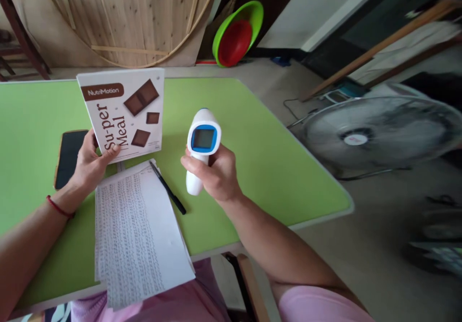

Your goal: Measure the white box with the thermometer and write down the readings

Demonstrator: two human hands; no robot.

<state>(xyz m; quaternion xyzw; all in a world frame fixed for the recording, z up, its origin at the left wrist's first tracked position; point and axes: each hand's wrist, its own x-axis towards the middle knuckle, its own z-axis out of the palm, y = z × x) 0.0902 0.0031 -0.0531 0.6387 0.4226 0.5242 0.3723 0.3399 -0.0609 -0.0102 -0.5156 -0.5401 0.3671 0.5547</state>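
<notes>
My left hand [92,161] grips the lower left corner of a white box [139,129] printed "NutriMotion Su-per Meal" with chocolate pieces, its thumb across the front. The box stands upright, tilted slightly, over the green table. In my right hand [222,173] is a white and blue infrared thermometer [204,144], held by its handle above the table with its blank grey screen facing me. Between my arms lie handwritten paper sheets [140,235], overhanging the near edge. A black pen [168,187] rests along their right side. Partly behind my left hand is a dark phone [70,156].
The green table [281,168] has a pale rim and an angled right corner. To its right stands a large fan [361,136]. Green and red basins [236,38] lean at the back, beside a round wooden board [130,14]. A chair [21,33] is at far left.
</notes>
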